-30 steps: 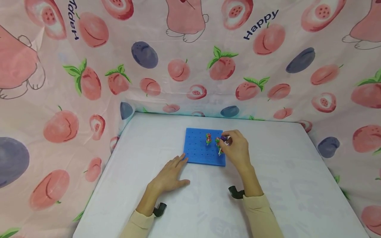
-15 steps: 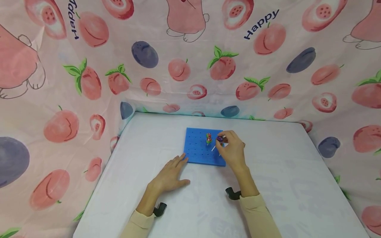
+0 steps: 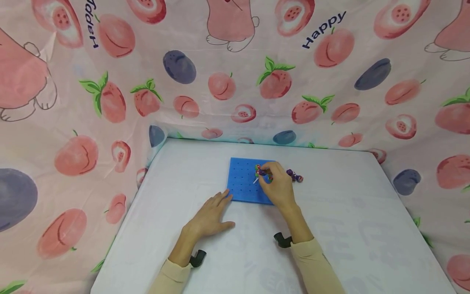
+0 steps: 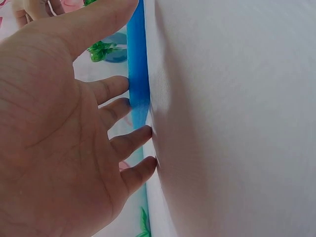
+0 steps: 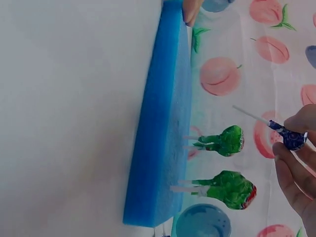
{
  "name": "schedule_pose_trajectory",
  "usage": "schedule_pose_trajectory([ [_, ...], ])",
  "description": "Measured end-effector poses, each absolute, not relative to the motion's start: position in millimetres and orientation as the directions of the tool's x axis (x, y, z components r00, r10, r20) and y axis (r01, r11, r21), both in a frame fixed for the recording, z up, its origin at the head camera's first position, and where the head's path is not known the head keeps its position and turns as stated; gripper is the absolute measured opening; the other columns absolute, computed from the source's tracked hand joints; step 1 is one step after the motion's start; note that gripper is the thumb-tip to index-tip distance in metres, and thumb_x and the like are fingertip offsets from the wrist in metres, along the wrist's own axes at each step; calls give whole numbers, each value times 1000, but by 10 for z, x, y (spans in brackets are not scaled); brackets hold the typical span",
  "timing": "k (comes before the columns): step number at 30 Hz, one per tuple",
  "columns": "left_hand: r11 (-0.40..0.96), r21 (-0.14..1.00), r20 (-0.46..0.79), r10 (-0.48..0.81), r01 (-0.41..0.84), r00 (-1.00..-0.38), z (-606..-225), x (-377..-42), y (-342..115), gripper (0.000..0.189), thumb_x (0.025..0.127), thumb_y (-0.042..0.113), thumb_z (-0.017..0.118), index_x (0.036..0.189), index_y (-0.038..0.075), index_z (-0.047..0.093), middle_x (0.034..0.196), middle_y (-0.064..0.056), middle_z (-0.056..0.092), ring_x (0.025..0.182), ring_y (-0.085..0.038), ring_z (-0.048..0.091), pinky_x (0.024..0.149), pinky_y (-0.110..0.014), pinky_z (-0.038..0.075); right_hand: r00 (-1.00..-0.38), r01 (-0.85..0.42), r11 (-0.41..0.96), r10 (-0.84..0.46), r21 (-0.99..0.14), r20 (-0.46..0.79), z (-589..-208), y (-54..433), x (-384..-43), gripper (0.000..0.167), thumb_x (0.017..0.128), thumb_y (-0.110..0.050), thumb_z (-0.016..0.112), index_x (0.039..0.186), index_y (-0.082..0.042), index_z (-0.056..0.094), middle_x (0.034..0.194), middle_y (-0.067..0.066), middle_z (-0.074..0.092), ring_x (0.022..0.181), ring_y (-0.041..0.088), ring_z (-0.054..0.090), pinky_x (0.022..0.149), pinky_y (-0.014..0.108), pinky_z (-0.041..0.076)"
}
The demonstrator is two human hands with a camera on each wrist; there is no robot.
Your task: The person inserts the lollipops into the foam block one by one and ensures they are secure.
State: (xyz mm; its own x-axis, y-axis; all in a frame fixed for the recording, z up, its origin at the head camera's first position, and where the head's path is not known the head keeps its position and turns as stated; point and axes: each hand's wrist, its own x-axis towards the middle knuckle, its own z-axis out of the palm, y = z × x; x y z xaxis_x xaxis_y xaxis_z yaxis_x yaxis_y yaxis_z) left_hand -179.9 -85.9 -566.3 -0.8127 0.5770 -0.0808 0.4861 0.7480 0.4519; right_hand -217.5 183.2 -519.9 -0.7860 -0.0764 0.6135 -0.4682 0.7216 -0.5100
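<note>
A blue foam board [image 3: 238, 183] with rows of small holes lies on the white table. My right hand [image 3: 279, 188] pinches a lollipop [image 5: 294, 140] in a dark purple-blue wrapper between thumb and fingers, above the board. Its white stick angles toward the board and is apart from it in the right wrist view. Green-and-red wrapped lollipops [image 5: 231, 190] stand with their sticks in the board; in the head view my right hand partly hides them. My left hand [image 3: 207, 218] lies with straight, spread fingers, its fingertips at the board's [image 4: 138, 64] near left corner.
Purple-wrapped lollipops [image 3: 293, 175] lie on the table just right of the board, partly behind my right hand. A fruit-and-rabbit printed cloth [image 3: 220, 110] rises behind and at both sides of the white table [image 3: 349, 204].
My right hand has moved left over the board with the purple lollipop, uncovering the purple lollipops on the table at right. My left hand has stayed in place.
</note>
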Motion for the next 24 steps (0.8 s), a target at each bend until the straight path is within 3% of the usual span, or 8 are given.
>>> schedule_pose_trajectory([
  [8, 739, 459, -70, 583, 493, -809, -5661, -1801, -862, 92, 95, 53, 71, 165, 10, 31, 174, -9, 17, 159, -34, 20, 127, -54, 21, -806, -480, 703, -117, -525, 581, -5277, 1755, -2199, 29, 85, 2, 82, 110, -7, 69, 118, 7, 69, 104, 20, 71, 90, 32, 61],
  [24, 750, 446, -83, 579, 489, -811, -5652, -1803, -857, 93, 95, 54, 71, 166, 11, 29, 175, -6, 15, 159, -32, 19, 128, -53, 20, -779, -514, 697, -136, -499, 613, -5406, 1717, -2288, 29, 83, 2, 85, 105, -7, 70, 117, 8, 71, 100, 21, 73, 87, 34, 62],
])
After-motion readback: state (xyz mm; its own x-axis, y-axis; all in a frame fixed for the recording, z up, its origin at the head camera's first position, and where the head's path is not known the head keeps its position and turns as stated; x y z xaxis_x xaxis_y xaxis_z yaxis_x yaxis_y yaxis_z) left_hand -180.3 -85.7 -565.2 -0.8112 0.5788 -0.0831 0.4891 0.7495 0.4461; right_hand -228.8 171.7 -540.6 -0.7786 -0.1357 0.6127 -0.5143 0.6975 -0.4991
